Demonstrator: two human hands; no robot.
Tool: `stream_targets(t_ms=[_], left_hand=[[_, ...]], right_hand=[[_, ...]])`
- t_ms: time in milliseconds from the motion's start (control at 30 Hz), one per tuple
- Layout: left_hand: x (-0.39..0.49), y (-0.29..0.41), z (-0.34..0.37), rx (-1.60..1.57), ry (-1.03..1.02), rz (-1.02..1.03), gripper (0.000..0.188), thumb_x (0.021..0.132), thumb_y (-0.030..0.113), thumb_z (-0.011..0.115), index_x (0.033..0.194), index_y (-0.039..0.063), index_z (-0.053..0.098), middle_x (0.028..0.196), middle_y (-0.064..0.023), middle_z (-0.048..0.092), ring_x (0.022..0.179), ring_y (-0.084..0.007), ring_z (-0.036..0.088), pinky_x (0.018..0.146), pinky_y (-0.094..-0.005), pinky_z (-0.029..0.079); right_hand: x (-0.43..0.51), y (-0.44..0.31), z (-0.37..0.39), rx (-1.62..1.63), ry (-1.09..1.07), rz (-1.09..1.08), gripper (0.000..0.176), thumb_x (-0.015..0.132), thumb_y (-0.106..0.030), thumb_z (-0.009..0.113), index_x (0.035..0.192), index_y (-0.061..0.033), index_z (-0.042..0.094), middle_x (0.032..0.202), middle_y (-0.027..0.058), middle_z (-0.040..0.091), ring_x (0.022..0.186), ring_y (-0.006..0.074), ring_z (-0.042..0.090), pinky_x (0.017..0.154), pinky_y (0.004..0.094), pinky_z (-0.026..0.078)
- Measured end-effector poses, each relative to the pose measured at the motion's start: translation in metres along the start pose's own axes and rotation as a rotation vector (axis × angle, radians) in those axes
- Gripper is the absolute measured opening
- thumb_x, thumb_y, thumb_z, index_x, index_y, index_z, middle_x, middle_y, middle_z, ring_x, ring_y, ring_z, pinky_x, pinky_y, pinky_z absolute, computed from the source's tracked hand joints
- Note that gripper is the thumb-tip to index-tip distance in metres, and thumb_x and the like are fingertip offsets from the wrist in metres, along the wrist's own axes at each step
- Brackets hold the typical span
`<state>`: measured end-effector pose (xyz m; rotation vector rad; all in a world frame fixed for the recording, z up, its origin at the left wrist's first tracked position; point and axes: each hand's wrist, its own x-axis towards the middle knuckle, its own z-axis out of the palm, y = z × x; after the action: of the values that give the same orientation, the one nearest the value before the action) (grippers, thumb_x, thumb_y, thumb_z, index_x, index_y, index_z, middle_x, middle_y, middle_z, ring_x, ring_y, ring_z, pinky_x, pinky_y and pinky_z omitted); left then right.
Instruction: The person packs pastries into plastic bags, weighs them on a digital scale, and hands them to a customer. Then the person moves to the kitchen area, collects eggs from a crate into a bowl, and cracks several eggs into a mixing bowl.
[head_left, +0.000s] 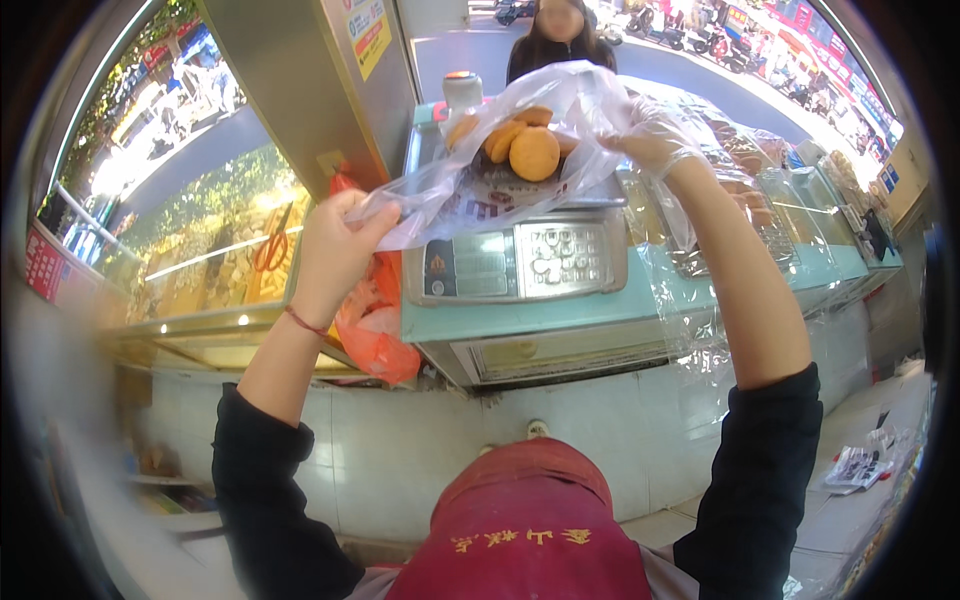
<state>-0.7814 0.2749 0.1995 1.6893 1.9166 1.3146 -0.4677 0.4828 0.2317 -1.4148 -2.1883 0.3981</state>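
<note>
My bare left hand (341, 236) pinches one edge of a translucent white plastic bag (442, 199). The opposite side of the bag is gripped by my right hand (652, 139), which wears a thin clear plastic glove. Between the two hands lie several round golden-brown pastries (534, 154), seen at the bag. The bag is spread over the metal pan of a digital scale (517, 259), whose keypad and display face me. Part of the pan is hidden by the bag, which bears printing.
The scale stands on a glass-topped counter (525, 322). Baked goods under clear plastic (739, 161) lie to the right. An orange-red plastic bag (382, 330) hangs at the left, near orange-handled scissors (270, 251) by a display case. Across the counter stands a person (566, 52).
</note>
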Motion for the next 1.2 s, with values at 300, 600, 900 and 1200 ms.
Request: stream_targets(t_ms=[300,600,900,1200], left_hand=[[0.139,0.025,-0.054,-0.993,-0.214,-0.062,0.009,0.089,0.012,0.061,0.092,0.004,0.065,0.087,-0.0055,0.067,0.082,-0.0147,0.063,0.078,-0.0250,0.049],[0.175,0.241,-0.054,-1.067,-0.830,0.689,0.044,0.096,0.013,0.043,0.136,-0.004,0.042,0.132,-0.0156,0.053,0.112,-0.0176,0.055,0.098,-0.0260,0.042],[0.061,0.415,0.182,-1.050,-0.495,0.997,0.056,0.091,0.013,0.035,0.145,-0.001,0.030,0.146,-0.0217,0.036,0.135,-0.0309,0.037,0.115,-0.0404,0.024],[0.010,0.577,0.441,-1.208,-0.323,0.914,0.064,0.080,0.009,0.075,0.134,-0.007,0.044,0.122,-0.0178,0.059,0.107,-0.0183,0.061,0.090,-0.0267,0.050]], right_hand=[[0.042,-0.030,-0.026,0.727,-0.133,0.007,0.019,0.084,-0.025,0.065,0.094,-0.0090,0.068,0.097,0.0073,0.067,0.093,0.0176,0.060,0.090,0.0334,0.042],[-0.070,-0.006,-0.231,1.281,0.422,-0.437,0.022,0.089,-0.020,0.056,0.099,-0.0034,0.066,0.097,0.0098,0.069,0.095,0.0186,0.063,0.092,0.0340,0.043],[-0.307,0.119,-0.412,0.354,1.062,-0.346,0.039,0.095,-0.006,0.035,0.128,0.0107,0.047,0.124,0.0218,0.056,0.113,0.0255,0.058,0.102,0.0347,0.045],[-0.334,0.287,-0.502,-0.344,0.989,-0.291,0.032,0.089,-0.018,0.060,0.121,-0.0139,0.062,0.125,0.0101,0.060,0.109,0.0243,0.061,0.093,0.0331,0.048]])
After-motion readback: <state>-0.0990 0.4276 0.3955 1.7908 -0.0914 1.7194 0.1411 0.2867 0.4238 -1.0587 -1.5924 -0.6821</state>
